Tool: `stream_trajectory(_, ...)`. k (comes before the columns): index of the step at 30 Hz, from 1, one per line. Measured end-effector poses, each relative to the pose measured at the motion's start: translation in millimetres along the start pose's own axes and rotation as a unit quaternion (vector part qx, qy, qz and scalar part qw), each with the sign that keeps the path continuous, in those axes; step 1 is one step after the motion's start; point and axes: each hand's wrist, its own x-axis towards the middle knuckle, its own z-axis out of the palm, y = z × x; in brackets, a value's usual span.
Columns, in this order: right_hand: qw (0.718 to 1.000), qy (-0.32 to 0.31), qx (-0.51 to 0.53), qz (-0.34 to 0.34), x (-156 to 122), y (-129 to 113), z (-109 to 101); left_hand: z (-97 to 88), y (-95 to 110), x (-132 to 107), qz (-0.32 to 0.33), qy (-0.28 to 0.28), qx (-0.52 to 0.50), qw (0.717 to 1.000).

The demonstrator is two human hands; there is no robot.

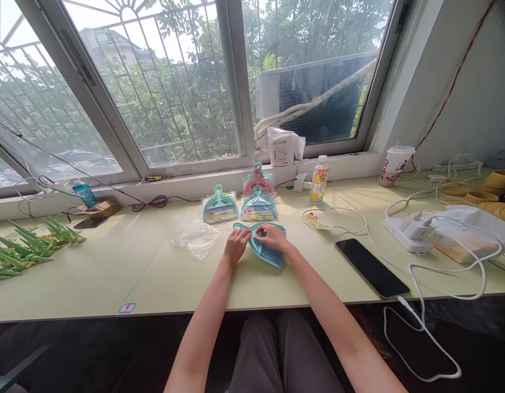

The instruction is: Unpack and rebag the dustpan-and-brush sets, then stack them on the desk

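A teal mini dustpan and brush set lies unwrapped on the table in front of me, tilted with its bristles toward the lower right. My left hand is closed at its handle end. From the right, my right hand has its thumb and curled fingers pinching the middle of the set; the fingers cover part of it. Just behind stand more sets in clear wrapping: a green one, a teal one and a red one. Crumpled clear plastic wrapping lies left of my left hand.
To the right are a phone on a white cable, a small printed card, a drink bottle, a paper cup and a power strip. Green artificial plants lie far left. The table's front edge is near my lap.
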Motion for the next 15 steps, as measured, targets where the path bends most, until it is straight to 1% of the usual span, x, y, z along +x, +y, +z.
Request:
stream_trajectory(2,1.0,0.002,0.006,-0.004,-0.2,-0.8,-0.6,-1.7,-0.3,0.4,-0.013,-0.004,-0.009,1.0)
stream_trajectory(7,1.0,0.002,0.006,0.003,-2.1,-5.5,-2.3,-11.0,4.7,3.8,-0.069,-0.048,-0.074,0.994)
stream_trajectory(9,1.0,0.01,0.0,0.01,-2.6,-8.3,-2.8,-15.9,9.2,7.0,-0.114,-0.036,-0.094,0.988)
stream_trajectory(10,1.0,0.015,-0.002,0.015,-2.7,-9.5,-2.9,-17.6,11.5,8.9,-0.147,-0.016,-0.101,0.984)
stream_trajectory(12,0.999,0.035,-0.007,0.03,-2.4,-11.1,-3.0,-18.4,14.8,13.1,-0.226,0.045,-0.127,0.965)
stream_trajectory(13,0.998,0.049,-0.009,0.041,-2.2,-11.4,-3.0,-17.4,15.7,15.3,-0.267,0.077,-0.16,0.947)
stream_trajectory(14,0.996,0.065,-0.012,0.053,-1.8,-11.3,-2.9,-15.4,16.0,17.4,-0.307,0.101,-0.211,0.922)
stream_trajectory(15,0.994,0.084,-0.014,0.065,-1.4,-10.9,-2.8,-13.0,16.1,19.3,-0.342,0.108,-0.283,0.889)
